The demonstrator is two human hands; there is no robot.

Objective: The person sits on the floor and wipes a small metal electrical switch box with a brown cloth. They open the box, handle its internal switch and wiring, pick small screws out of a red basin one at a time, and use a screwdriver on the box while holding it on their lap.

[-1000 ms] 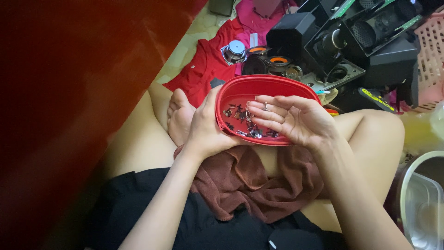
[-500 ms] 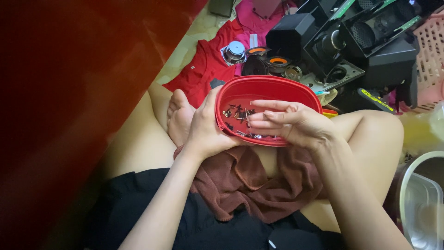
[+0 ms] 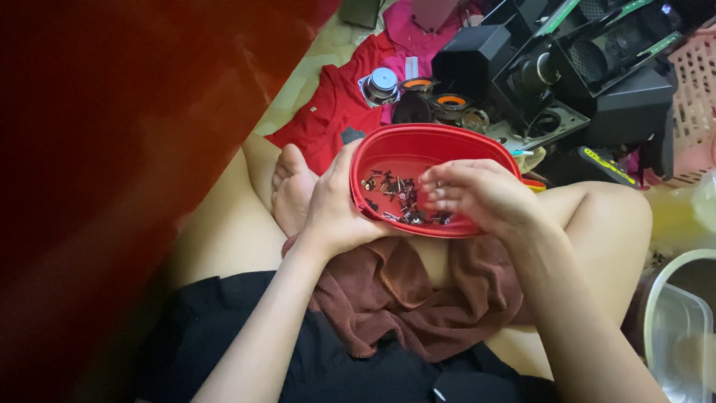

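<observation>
A second ago my right hand (image 3: 481,195) lay palm up over the red oval tub (image 3: 418,145), fingers spread; now I've turned it over and bunched the fingertips (image 3: 436,195) down among the small dark screws (image 3: 395,195) at the tub's bottom (whether one is already pinched I cannot tell, the knuckles hide it). My left hand (image 3: 335,209) has not shifted: it's clamped on the tub's near rim, holding it tilted on my lap above the brown towel (image 3: 418,298). Loose speaker drivers (image 3: 418,101) lie beyond, so the sorting has become picking
</observation>
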